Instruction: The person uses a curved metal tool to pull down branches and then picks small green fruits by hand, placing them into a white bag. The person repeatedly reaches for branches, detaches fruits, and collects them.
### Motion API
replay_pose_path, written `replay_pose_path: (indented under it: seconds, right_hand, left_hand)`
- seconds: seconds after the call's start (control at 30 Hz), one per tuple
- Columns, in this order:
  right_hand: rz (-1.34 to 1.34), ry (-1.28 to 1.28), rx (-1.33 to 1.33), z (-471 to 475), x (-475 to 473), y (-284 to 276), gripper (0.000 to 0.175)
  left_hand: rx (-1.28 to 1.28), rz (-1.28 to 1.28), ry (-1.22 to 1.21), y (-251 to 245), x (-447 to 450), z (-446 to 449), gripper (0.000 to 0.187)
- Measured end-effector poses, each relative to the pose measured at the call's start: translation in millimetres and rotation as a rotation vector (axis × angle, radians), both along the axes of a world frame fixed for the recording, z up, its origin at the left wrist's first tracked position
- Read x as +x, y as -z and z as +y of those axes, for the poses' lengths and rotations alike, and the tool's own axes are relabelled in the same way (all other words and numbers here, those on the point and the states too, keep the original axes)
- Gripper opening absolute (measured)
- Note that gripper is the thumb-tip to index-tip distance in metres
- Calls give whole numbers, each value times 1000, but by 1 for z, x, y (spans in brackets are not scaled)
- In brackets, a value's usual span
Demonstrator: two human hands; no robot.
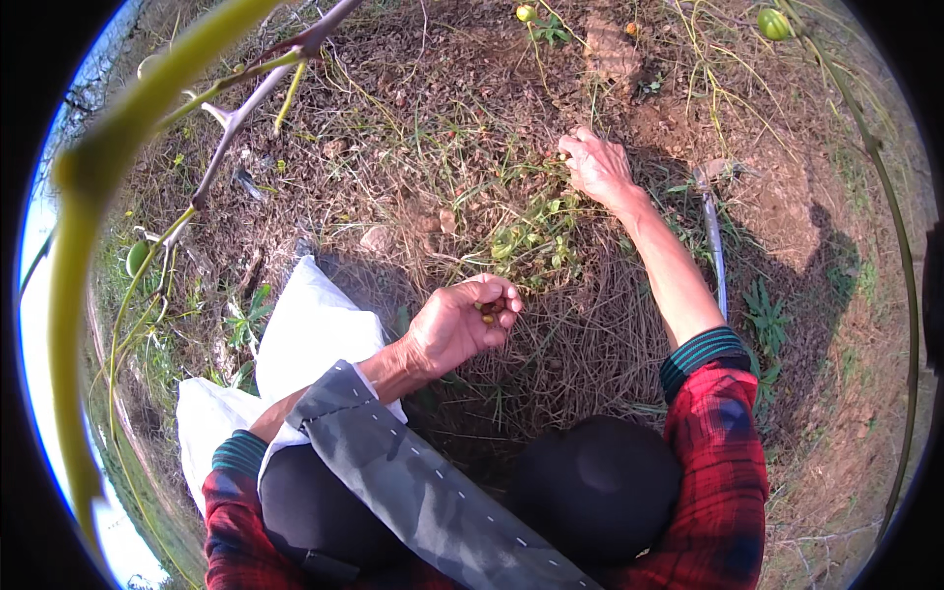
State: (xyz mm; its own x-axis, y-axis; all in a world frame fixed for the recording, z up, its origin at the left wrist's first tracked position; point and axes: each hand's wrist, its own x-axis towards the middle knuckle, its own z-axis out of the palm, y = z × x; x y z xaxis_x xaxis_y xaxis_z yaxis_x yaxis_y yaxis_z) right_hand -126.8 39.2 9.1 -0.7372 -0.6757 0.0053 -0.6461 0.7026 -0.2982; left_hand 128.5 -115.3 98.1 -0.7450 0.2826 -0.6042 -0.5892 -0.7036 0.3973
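My left hand point(461, 321) is palm up and cupped above the dry grass, its fingers curled around several small brown and yellowish fruits point(490, 310). Farther out, my right hand point(596, 164) reaches down to the ground litter, with a small pale fruit point(563, 156) at its fingertips. Small reddish fruits lie scattered in the grass near it. A white sack point(313, 324) stands beside my left forearm. A grey strap-like cloth point(428, 472) crosses over my knees.
Thorny branches point(232, 122) with green fruits point(773, 24) hang close in front, left and right. A tool with a metal-coloured handle point(714, 243) lies right of my right forearm. Pale stones point(376, 237) sit beyond the sack. Low green plants point(767, 317) grow at the right.
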Motion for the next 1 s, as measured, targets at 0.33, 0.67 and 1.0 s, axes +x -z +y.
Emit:
replay_pose_path:
  seconds: [0.33, 0.67, 1.0]
  right_hand:
    - [-386, -12, -833, 29, 132, -84, 14]
    - [-264, -24, -901, 27, 170, -103, 12]
    - [-179, -155, -778, 18, 196, -100, 17]
  left_hand:
    - [-74, 35, -33, 0, -9, 10, 28]
    - [58, 1, -119, -5, -6, 7, 42]
    - [128, -29, -200, -4, -6, 11, 50]
